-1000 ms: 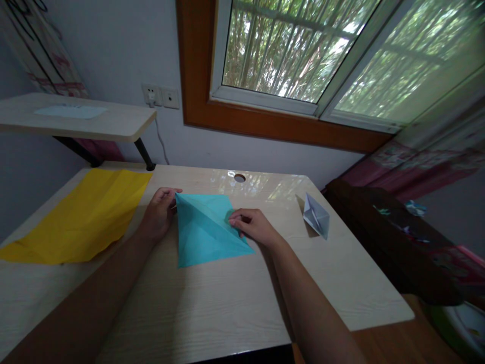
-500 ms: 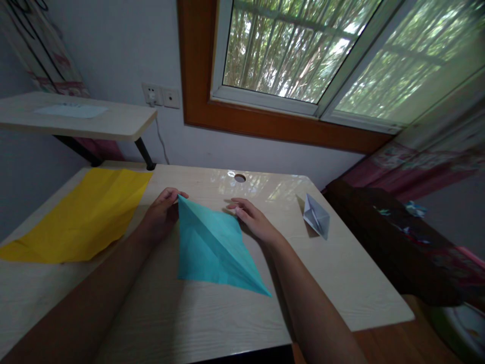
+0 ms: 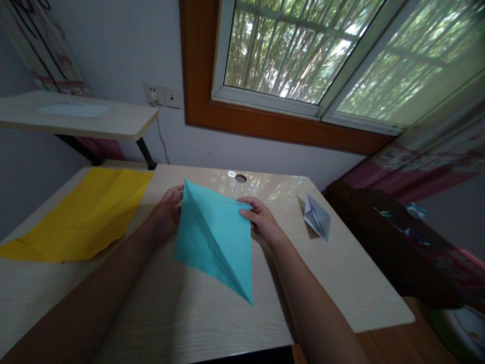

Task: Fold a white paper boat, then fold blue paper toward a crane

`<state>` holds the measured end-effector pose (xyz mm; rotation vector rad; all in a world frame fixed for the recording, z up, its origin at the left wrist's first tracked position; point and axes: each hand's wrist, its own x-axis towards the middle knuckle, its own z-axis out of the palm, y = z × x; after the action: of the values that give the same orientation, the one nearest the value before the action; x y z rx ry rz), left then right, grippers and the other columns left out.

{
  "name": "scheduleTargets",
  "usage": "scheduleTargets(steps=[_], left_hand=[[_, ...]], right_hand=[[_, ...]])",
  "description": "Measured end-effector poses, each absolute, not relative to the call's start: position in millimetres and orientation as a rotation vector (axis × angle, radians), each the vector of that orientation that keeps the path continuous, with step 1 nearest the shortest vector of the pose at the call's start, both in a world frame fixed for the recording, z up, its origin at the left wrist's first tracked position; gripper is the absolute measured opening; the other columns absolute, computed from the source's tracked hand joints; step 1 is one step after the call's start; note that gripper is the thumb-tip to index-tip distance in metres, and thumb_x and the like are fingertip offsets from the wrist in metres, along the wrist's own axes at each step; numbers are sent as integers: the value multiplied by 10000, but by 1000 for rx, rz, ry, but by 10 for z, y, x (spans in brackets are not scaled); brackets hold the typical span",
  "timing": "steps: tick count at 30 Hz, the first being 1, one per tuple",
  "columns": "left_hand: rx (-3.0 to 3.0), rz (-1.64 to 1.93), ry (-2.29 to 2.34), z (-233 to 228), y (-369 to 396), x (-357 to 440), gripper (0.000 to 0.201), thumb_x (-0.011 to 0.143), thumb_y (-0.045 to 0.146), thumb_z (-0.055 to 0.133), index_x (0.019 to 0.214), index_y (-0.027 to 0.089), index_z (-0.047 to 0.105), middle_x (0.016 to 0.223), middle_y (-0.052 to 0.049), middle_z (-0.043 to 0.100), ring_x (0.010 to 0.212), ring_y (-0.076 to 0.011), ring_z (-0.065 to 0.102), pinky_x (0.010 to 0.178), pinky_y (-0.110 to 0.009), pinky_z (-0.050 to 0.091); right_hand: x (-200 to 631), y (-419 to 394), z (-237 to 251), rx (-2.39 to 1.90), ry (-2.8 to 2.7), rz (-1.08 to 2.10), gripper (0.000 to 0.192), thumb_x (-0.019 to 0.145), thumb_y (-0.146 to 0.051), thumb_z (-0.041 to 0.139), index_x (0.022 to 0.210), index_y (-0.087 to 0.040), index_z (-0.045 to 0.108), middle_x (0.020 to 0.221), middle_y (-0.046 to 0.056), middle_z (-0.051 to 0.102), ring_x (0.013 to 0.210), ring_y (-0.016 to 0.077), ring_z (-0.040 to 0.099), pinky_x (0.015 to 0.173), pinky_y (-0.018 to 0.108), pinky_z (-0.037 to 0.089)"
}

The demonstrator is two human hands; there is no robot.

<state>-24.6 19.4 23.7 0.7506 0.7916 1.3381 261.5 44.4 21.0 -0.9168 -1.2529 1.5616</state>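
Both hands are on the teal folded paper [image 3: 214, 237], held up off the table [image 3: 341, 283] betw them, tilted w/ its face toward the camera. Left hand [image 3: 166, 217] sits at the paper's upper-left edge, fingers [image 3: 175, 194] curled narrow round the top corner; most of the grip is hidden behind the sheet, so can't tell exactly how much paper it pinches. Right hand [image 3: 262, 222] is at the upper-right corner, thumb on the front and fingers [image 3: 253, 203] wrapped behind, closed on that corner. Key relation: the paper's long axis runs from the peak beside the left fingertips down and to the right, ending in a sharp point that hangs below and inward of the right wrist, nearer the body than either hand. A crease follows about the same line. So the bulk of the sheet lies below both sets of fingers; the right hand is nearer the long tip, the left nearer the peak. Outboard of the left hand lies a yellow sheet [image 3: 83, 212] flat on the table; outboard of the right, well apart, a small pale folded paper [image 3: 317, 216].
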Motion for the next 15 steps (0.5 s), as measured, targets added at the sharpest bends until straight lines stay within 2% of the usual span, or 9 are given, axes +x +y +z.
scheduleTargets(steps=[4, 9, 13, 15], left_hand=[[762, 1225, 812, 219, 162, -207, 645, 812, 540, 748, 1353, 272, 522, 1265, -91, 635, 913, -203, 688, 732, -316, 601], [916, 1268, 890, 159, 188, -217, 886, 693, 258, 876, 1451, 295, 419, 1097, -40, 690, 869, -170, 679, 782, -297, 583], [972, 1360, 1010, 113, 259, -280, 750, 683, 250, 858, 1358, 272, 532, 1074, -18, 689, 867, -150, 659, 787, -267, 558], [955, 1420, 1049, 91, 293, -318, 657, 684, 269, 853, 1287, 260, 592, 946, 10, 674, 808, -131, 633, 754, -248, 541]], right_hand=[[2671, 571, 170, -961, -1082, 1280, 359, 666, -384, 866, 961, -257, 705, 758, -34, 641, 602, 116, 530, 553, 249, 450], [2721, 654, 115, -927, -1052, 1150, 323, 680, -362, 858, 956, -269, 718, 834, -29, 646, 719, 131, 567, 666, 266, 482], [2734, 664, 81, -937, -1136, 1167, 367, 665, -342, 873, 998, -284, 729, 897, -22, 667, 774, 145, 582, 713, 283, 491], [2750, 673, 79, -947, -1144, 1156, 380, 656, -331, 878, 1004, -288, 731, 914, -20, 676, 792, 152, 588, 729, 293, 494]])
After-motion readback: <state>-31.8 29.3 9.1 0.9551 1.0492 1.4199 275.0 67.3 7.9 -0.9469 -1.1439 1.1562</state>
